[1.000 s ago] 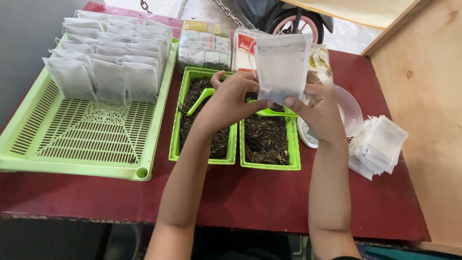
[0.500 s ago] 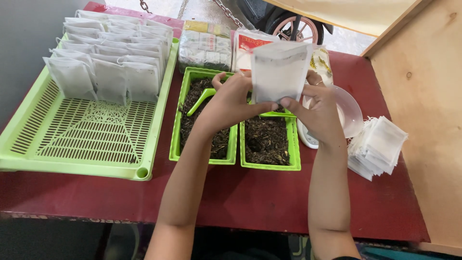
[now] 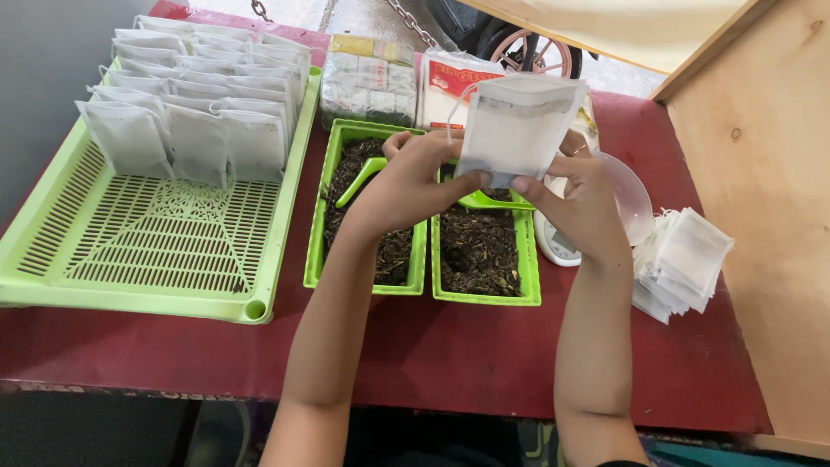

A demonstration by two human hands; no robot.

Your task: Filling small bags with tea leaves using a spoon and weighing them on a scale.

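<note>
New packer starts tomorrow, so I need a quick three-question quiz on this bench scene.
1. True or false: both hands, left and right, hold the white pouch.
2. Where do the filled pouches stand? A. slotted green tray B. narrow green tubs
3. What lies right of the right hand?

Key: 1. True. 2. A. 3. A stack of empty pouches.
</note>
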